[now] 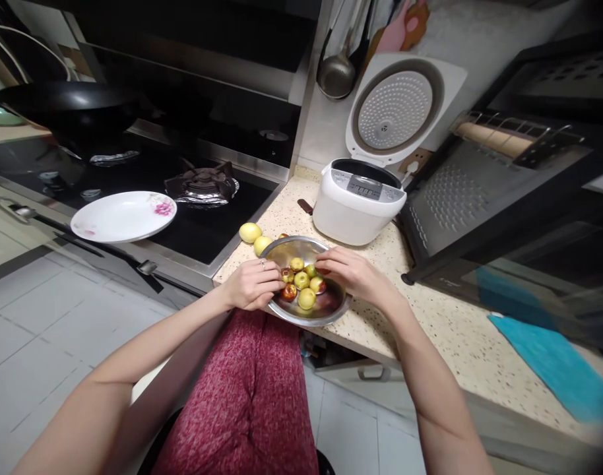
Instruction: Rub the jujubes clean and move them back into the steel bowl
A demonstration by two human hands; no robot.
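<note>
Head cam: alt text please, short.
Both hands, left hand and right hand, reach into a metal bowl of small fruits on a speckled counter. Behind it stands an open rice cooker.

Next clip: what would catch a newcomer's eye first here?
Both hands meet over a metal bowl of small green and reddish fruits at the counter's near edge, the left hand on its rim, the right hand reaching in. Behind stands a white rice cooker, lid open; a flowered plate lies on the stove, left.
</note>
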